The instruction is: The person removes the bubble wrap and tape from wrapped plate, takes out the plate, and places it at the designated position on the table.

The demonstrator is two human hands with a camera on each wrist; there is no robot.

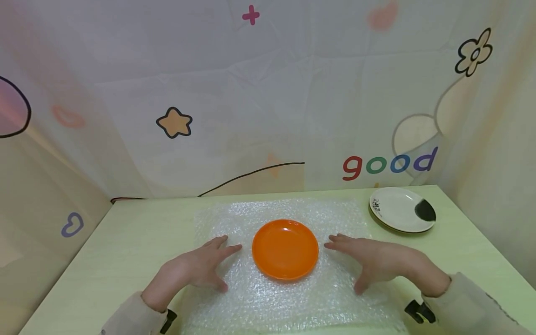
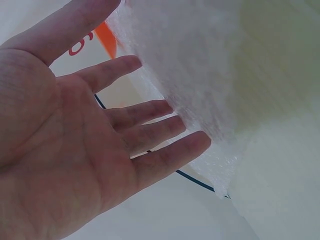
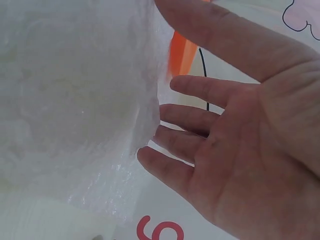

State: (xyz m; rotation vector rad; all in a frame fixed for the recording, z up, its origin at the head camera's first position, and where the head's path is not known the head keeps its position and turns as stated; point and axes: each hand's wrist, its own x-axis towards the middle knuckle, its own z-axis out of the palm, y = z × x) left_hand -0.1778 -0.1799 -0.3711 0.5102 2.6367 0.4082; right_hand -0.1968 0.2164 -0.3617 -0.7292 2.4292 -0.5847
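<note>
An orange plate (image 1: 285, 250) lies on a sheet of bubble wrap (image 1: 276, 304) in the middle of the table. My left hand (image 1: 201, 265) is to the left of the plate, fingers spread and apart from its rim. On the other side, my right hand (image 1: 372, 258) has its fingers extended towards the plate, with a small gap left. Both wrist views show spread fingers close to the bubble wrap (image 2: 185, 55) and nothing held. Only a sliver of the orange plate (image 3: 183, 54) shows past the right hand's fingers in the right wrist view.
At the table's back right corner sits a white plate (image 1: 398, 210) with a dark patch, apparently on top of another plate. The pale green table (image 1: 138, 237) extends on both sides of the wrap. Behind it hangs a printed curtain (image 1: 259, 107).
</note>
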